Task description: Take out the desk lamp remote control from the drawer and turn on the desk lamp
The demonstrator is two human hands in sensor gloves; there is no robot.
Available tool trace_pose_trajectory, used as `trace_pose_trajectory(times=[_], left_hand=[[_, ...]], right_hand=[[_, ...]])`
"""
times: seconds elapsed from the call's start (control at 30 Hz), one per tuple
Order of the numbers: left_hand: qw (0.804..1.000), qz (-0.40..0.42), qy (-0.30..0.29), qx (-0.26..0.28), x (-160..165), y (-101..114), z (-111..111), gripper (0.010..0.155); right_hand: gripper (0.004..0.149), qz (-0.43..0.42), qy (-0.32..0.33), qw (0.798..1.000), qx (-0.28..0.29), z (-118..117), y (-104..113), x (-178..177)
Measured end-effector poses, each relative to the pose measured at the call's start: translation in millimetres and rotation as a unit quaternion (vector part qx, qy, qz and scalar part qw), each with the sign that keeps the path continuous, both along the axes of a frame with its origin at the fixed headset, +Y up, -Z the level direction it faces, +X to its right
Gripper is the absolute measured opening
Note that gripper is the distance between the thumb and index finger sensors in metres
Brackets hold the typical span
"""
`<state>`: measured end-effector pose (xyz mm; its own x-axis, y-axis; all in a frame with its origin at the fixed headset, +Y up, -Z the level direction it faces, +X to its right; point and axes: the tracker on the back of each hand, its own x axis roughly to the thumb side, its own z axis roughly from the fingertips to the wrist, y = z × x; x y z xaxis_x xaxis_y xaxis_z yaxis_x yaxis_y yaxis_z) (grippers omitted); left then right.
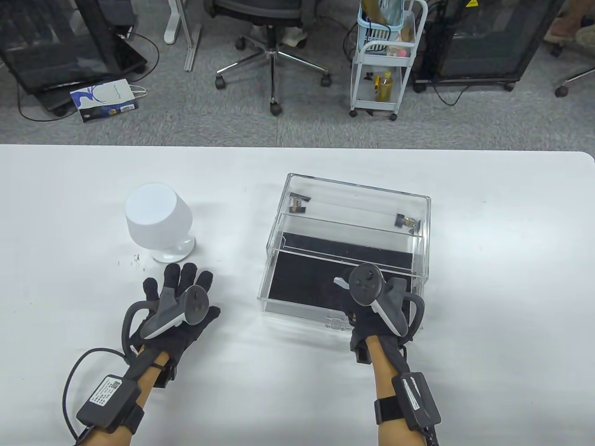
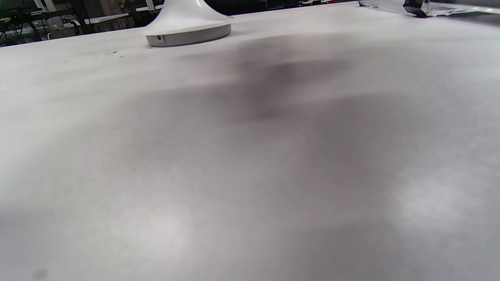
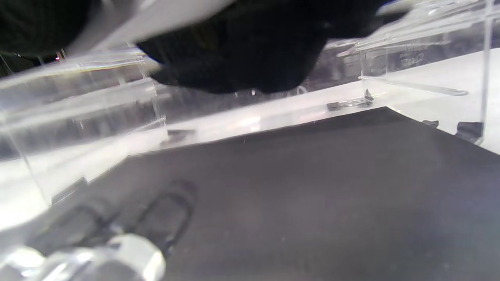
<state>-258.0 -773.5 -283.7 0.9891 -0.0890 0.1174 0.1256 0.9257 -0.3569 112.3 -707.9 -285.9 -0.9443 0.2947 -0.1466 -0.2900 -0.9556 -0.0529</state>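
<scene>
I am resting my left hand [image 1: 179, 297] flat on the white surface [image 1: 69, 223], fingers spread and holding nothing, just in front of the white desk lamp [image 1: 158, 220]. My right hand [image 1: 372, 302] is reaching down into the pulled-out clear drawer [image 1: 297, 297] with the black liner; a white piece [image 1: 340, 281], possibly the remote control, is sticking out by its fingers, but I cannot tell whether they are gripping it.

We count one white desk lamp [image 1: 158, 223], one clear acrylic drawer box [image 1: 348, 251], two gloved hands, and two trackers.
</scene>
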Motion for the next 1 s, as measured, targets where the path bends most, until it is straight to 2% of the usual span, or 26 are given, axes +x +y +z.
trace_pose_trajectory(times=[0.33,0.43,0.5,0.67,1.0], left_hand=[[1.0,0.0,-0.001,-0.001,1,1,1,0.074],[1.0,0.0,-0.002,-0.002,1,0,1,0.074],[1.0,0.0,-0.002,-0.003,2,0,1,0.074],[1.0,0.0,-0.003,-0.005,2,0,1,0.074],[1.0,0.004,-0.003,-0.005,2,1,1,0.074]], right_hand=[[0.057,0.035,0.004,0.999,0.006,0,-2,-4],[0.062,0.063,0.03,0.997,-0.017,-1,-6,-7],[0.059,0.075,0.033,0.996,-0.034,-2,-10,-8],[0.054,0.063,0.035,0.995,-0.067,-5,-20,-7],[0.051,0.034,0.011,0.996,-0.08,-8,-26,1]])
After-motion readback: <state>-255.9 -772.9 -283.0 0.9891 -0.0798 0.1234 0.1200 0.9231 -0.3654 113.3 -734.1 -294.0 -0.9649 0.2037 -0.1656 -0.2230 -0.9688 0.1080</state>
